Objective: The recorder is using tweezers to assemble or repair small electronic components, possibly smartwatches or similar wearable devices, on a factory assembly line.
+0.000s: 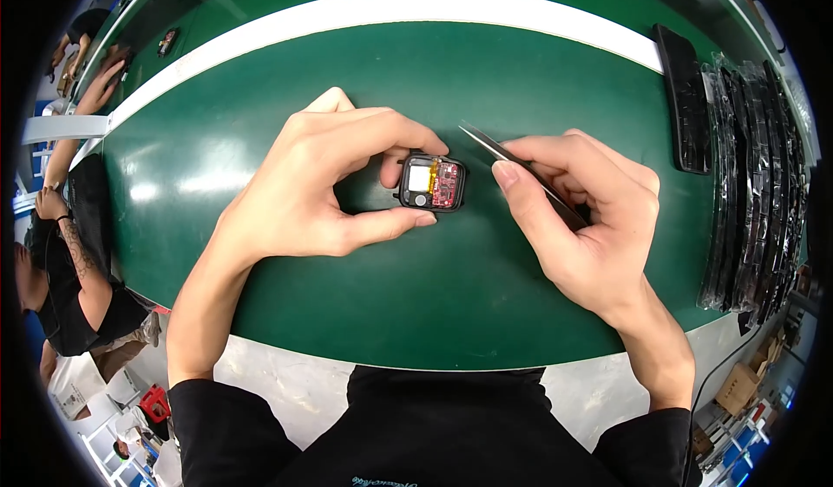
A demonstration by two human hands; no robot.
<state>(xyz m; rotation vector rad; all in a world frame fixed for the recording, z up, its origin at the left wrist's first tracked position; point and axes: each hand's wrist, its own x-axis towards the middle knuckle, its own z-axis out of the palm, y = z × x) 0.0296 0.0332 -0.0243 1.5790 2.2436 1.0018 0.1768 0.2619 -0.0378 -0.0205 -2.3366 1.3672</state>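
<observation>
Between the thumb and fingers of my left hand (321,183) is a small square black device housing (405,194), opened so its inside shows. A red circuit board (448,185) fills its right half. On the left half are a white block with yellow tape along its edge and a round silver part below. My right hand (590,201) grips dark metal tweezers (496,147) between thumb and fingers. Their tips point up and to the left, above and right of the housing, apart from it. Nothing shows between the tips.
Several black plastic trays in clear wrap (746,183) stand stacked at the right, beside a dark flat tray (681,97). A white strip (416,6) crosses the green table (434,305). A small device (168,42) lies beyond it. Co-workers (78,270) sit at the left.
</observation>
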